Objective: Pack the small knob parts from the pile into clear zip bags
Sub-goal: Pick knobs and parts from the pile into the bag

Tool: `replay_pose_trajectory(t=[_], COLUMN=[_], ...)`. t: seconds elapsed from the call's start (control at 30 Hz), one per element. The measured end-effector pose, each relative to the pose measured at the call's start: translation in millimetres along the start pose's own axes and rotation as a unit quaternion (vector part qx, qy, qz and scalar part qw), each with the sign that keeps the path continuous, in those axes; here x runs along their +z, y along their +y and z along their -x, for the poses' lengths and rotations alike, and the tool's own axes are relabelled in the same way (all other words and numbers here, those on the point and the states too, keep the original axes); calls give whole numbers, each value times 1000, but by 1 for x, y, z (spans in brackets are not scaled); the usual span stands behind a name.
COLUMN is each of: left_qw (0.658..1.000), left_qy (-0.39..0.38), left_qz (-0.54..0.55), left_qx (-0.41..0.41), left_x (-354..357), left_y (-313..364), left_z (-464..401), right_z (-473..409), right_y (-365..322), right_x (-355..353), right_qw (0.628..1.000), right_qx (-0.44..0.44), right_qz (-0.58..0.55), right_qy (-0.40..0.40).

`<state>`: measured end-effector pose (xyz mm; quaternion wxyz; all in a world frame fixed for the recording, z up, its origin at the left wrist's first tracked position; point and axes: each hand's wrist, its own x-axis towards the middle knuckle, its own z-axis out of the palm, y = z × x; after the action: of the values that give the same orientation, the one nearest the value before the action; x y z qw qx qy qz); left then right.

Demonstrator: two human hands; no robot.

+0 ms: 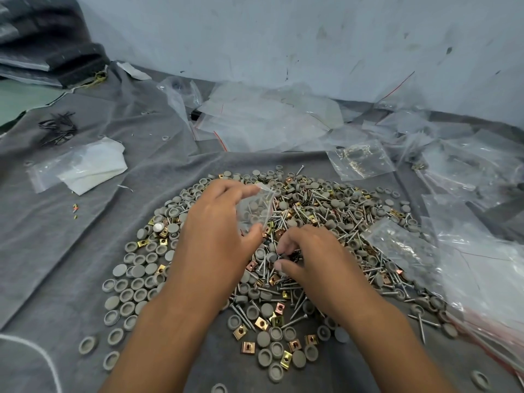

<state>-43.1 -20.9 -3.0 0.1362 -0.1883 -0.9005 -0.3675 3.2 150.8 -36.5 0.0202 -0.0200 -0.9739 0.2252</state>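
Two hands: both over the pile (pixel 283 251)
Left hand (pixel 215 236): thumb and fingers curled round a small clear zip bag (pixel 255 208), held above the pile's middle, a few grey knobs and screws inside
Right hand (pixel 309 256): fingertips pinching small parts in the pile
Pile: grey knobs, screws, brass clips on grey cloth (pixel 71 236)
Spare bags (pixel 263 120): heaped behind
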Motion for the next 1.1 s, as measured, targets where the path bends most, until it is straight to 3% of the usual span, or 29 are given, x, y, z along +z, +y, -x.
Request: replay_pose_trajectory(t=[0.43, 0.57, 0.7, 0.83, 1.0, 1.1], left_qw=[1000, 1000, 1000, 1000, 999, 999], left_qy=[-2, -7, -16, -25, -28, -21], left_qz=[-3, -9, -15, -14, 8, 30], left_qx=[-4, -6, -7, 6, 23, 20], left_x=[0, 0, 1, 3, 6, 6], left_y=[0, 1, 3, 8, 13, 14], left_z=[1, 1, 1, 3, 3, 4], right_z=[-2, -2, -3, 0, -4, -6], right_y=[3, 5, 2, -10, -24, -23], right_x=[-6, -14, -33, -35, -20, -15], right_qw=[999, 992, 951, 893, 884, 888], right_qx=[-32, -15, -21, -89, -215, -245], right_qz=[-14, -127, -305, -374, -223, -148], right_qy=[-35, -23, 56, 233, 349, 359])
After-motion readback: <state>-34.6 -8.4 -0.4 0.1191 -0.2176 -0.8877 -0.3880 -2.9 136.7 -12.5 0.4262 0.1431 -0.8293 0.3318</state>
